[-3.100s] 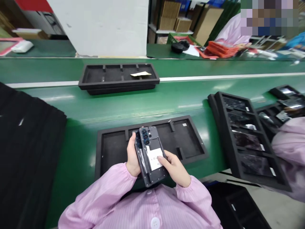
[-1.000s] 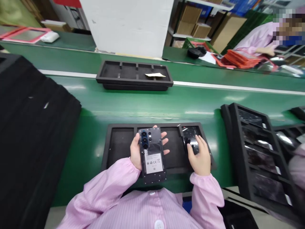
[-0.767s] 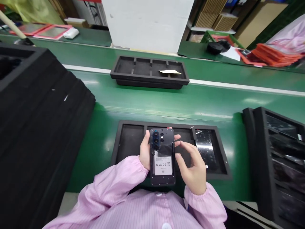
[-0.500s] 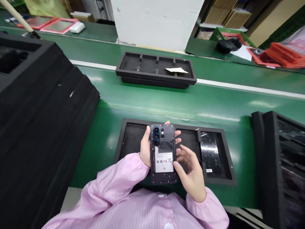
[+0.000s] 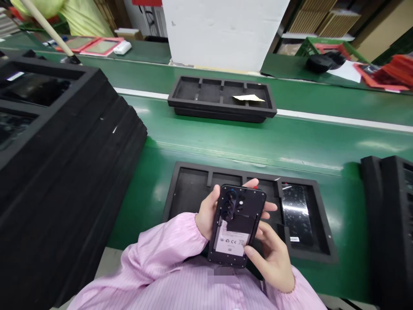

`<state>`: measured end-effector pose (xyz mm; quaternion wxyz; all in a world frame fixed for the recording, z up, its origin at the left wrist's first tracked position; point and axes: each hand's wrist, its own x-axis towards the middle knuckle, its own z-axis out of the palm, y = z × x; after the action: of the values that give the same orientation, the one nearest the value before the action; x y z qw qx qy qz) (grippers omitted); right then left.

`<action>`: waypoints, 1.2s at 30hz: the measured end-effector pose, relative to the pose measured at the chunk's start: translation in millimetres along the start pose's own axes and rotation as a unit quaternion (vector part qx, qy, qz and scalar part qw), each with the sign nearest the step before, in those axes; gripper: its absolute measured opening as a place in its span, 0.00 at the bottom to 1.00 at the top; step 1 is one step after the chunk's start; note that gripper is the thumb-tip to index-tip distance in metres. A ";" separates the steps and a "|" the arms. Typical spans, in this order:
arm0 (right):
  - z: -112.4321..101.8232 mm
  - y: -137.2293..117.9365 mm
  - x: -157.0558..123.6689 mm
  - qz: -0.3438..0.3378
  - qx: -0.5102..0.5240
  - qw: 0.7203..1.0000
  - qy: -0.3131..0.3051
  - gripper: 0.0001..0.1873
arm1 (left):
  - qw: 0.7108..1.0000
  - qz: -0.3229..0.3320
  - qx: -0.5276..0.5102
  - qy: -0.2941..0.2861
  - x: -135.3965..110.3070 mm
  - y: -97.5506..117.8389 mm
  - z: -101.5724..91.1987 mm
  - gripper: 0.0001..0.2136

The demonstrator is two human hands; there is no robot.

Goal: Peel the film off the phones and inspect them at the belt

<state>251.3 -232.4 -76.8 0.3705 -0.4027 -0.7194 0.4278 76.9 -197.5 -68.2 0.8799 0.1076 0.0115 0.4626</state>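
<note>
A black smartphone with its back cover off faces up at me, showing camera lenses, screws along its edges and a white-labelled battery. My left hand wraps around it from behind, thumb on the left edge and fingertips past the right edge. My right hand holds the lower right edge, its thumb on the front near the battery label and its other fingers behind. Beneath both hands lies a black foam tray with compartments. Its rightmost compartment holds another phone, dark and glossy.
A tall stack of black foam trays stands on the left, and more trays stand on the right. Ahead on the green bench sits a smaller tray pair with a paper scrap. A person's yellow sleeve shows far left.
The phone has come nearer to me and tilted, its top leaning right. Both hands moved along with it, still holding it. The view has shifted slightly left.
</note>
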 end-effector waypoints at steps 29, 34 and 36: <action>19.8 -9.9 -9.6 0.177 0.317 0.931 -0.030 0.27 | 0.990 -0.015 -0.066 0.121 -6.5 5.1 25.0 0.36; 26.9 -7.1 -9.6 0.220 0.321 0.921 -0.013 0.29 | 0.985 -0.001 -0.078 0.155 -4.7 7.4 24.3 0.33; 28.4 -6.0 -10.1 0.220 0.332 0.917 -0.007 0.28 | 0.984 -0.001 -0.075 0.162 -4.8 7.7 24.9 0.33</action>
<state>228.8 -252.3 -83.5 0.3743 -0.4012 -0.4320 0.7158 70.9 -201.7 -42.7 0.8725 -0.0354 0.1195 0.4725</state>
